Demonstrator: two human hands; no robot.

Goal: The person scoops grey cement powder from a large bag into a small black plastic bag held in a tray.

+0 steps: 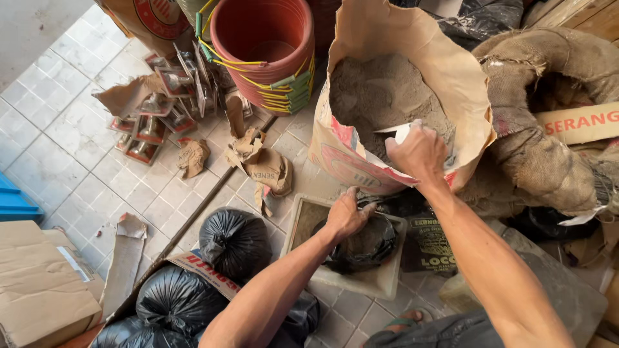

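My right hand (419,151) is inside the mouth of an open brown paper sack (412,38) full of grey powder (380,90), gripping a white scoop (401,132) that rests in the powder. My left hand (345,216) holds the rim of an open black plastic bag (364,248). That bag sits on a dusty white tray (303,216) on the tiled floor. Some grey powder lies inside the black bag.
A stack of red-orange buckets (267,45) stands behind, with torn brown paper (261,161) and small packets (155,122) scattered left. Filled, tied black bags (235,241) lie in a cardboard box (193,264) near my left arm. A burlap sack (548,148) sits right; a flat carton (39,283) lies far left.
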